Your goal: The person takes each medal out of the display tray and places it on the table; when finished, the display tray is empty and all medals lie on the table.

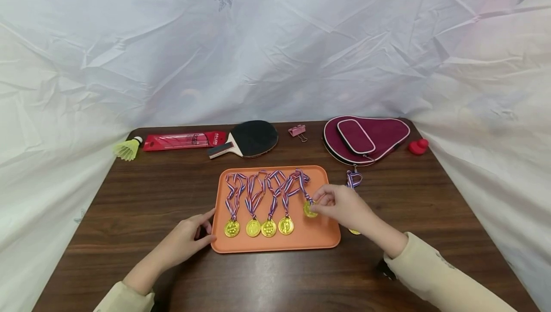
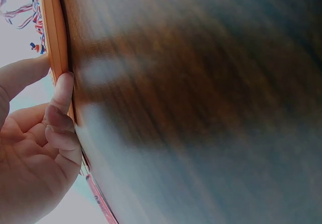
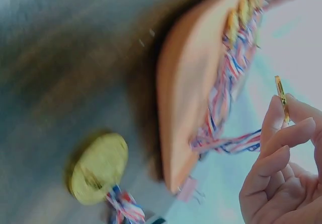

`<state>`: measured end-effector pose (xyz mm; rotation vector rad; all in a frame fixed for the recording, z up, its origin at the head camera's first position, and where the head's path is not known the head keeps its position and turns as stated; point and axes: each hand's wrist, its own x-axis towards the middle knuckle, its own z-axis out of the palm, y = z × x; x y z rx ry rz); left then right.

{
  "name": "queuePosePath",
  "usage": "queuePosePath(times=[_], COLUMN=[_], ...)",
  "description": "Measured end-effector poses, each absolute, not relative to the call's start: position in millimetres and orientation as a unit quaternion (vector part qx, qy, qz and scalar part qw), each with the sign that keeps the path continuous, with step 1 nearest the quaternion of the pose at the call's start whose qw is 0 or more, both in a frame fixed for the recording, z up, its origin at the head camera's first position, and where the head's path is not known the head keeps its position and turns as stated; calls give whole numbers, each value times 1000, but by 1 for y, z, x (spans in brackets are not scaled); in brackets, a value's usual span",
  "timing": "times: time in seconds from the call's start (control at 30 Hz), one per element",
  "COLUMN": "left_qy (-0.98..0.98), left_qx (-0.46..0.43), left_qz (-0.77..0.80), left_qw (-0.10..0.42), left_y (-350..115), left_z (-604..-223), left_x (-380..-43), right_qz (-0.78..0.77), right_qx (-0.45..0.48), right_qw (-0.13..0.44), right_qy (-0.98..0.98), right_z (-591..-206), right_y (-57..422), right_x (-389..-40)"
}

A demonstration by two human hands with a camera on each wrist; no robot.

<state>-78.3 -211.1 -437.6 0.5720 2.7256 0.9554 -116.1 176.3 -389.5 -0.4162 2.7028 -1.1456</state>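
Note:
My left hand [image 1: 187, 238] grips the left edge of an orange tray [image 1: 310, 240], thumb and fingertips at the rim. Several gold medals [image 1: 232, 228] lie in a row on the tray, their red, white and blue ribbons [image 1: 255, 195] stretched toward its far side. Over the tray's right part, my right hand [image 1: 344, 204] pinches another gold medal [image 3: 282, 98] between thumb and fingers; its ribbon [image 3: 236, 142] trails back to the others. One more medal [image 3: 99, 168] lies on the table right of the tray, mostly behind the right hand and forearm in the head view.
Along the table's far side are a yellow shuttlecock [image 1: 127, 149], a red packet [image 1: 185, 140], a black table tennis bat [image 1: 257, 139], a pink binder clip [image 1: 297, 130], a maroon bat case [image 1: 385, 132] and a small red object [image 1: 418, 147]. White fabric [image 1: 275, 53] hangs behind.

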Motion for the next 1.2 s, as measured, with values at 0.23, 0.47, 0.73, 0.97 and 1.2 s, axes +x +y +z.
queuePosePath(times=[0.23, 0.47, 0.73, 0.97, 1.2], left_qy=[922, 920, 922, 924, 926], left_qx=[195, 198, 193, 188, 192], left_qz=[320, 323, 321, 317, 311], left_qw=[97, 97, 101, 102, 94], left_y=[-211, -211, -211, -211, -211], left_z=[-437, -437, -437, -438, -439], left_x=[-79, -78, -78, -79, -79], right_qz=[-401, -379, -354, -347, -361], right_qx=[-120, -85, -34, -19, 13], right_qw=[45, 2, -11, -13, 27], right_qy=[907, 921, 934, 938, 932], right_z=[-363, -348, -339, -349, -366], right_y=[197, 229, 269, 306, 330], right_x=[-116, -113, -104, -103, -104])
